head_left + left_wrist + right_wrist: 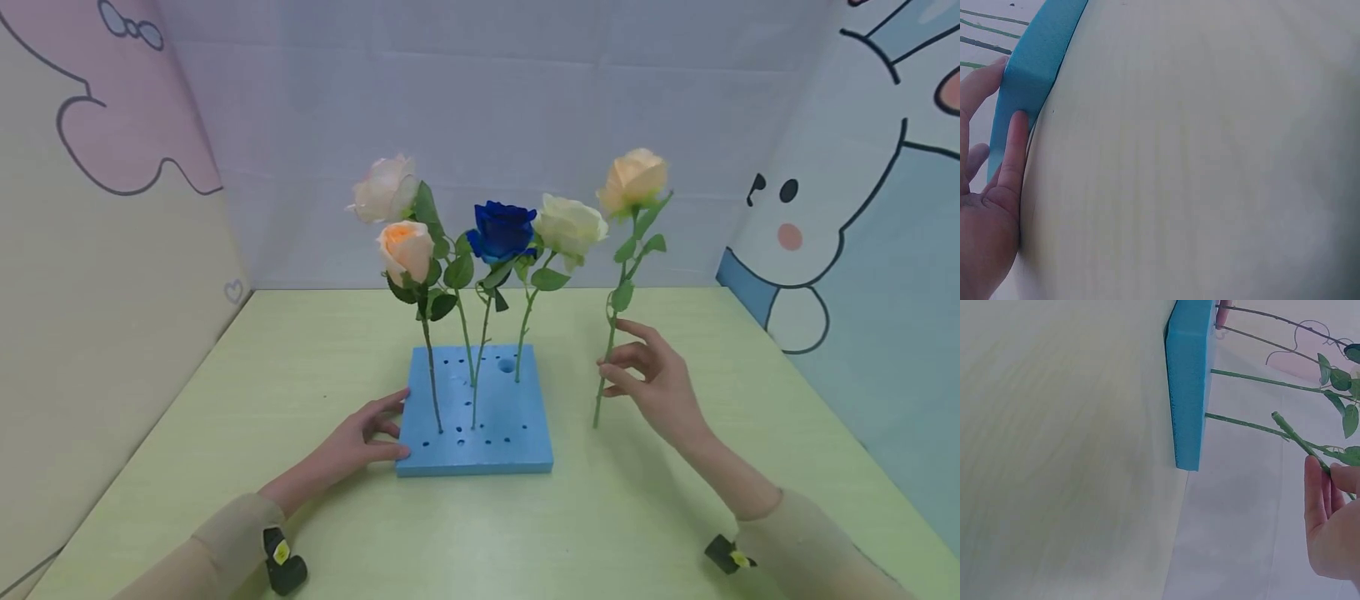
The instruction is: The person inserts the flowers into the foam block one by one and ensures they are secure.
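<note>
A blue foam board [502, 454] with small holes lies on the table. Several artificial roses stand in it: a pale pink rose [384, 190], a peach rose [406, 250], a dark blue rose [502, 232] and a cream-white rose [570, 225]. My left hand [352, 442] rests against the board's left edge, fingers touching its side. To the right of the board, my right hand [660, 383] pinches the stem of a yellow-peach rose [633, 181], held upright. In the right wrist view the cut end of that stem [1282, 422] points free, apart from the board.
The pale green table [300, 350] extends around the board. A plain light curtain [480, 108] hangs behind it. Cartoon-printed panels [862, 250] stand at both sides. A larger round hole [507, 365] sits near the board's back right.
</note>
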Tool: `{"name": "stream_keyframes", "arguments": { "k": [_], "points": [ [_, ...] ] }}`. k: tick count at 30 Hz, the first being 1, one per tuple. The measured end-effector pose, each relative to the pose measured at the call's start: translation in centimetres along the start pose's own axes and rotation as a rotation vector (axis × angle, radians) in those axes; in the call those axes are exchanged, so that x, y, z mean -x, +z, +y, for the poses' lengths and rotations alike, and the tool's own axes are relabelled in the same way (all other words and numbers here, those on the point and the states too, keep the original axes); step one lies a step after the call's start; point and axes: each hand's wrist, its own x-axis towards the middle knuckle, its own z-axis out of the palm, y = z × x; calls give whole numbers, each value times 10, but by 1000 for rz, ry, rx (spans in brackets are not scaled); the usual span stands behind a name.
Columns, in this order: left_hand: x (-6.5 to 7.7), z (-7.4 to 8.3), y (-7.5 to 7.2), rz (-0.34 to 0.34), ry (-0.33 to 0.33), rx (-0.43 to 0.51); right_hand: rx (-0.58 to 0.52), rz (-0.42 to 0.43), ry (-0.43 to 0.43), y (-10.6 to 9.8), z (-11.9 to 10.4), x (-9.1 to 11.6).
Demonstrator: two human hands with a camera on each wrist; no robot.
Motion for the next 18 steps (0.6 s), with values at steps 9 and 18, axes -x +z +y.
{"name": "stream_keyframes", "arguments": {
  "k": [9, 18],
  "points": [
    [1, -1, 0, 5, -2, -10, 11, -41, -123, 18, -6, -2],
    [1, 0, 0, -2, 6, -1, 56, -90, -159, 41, -5, -4]
  ]
}}
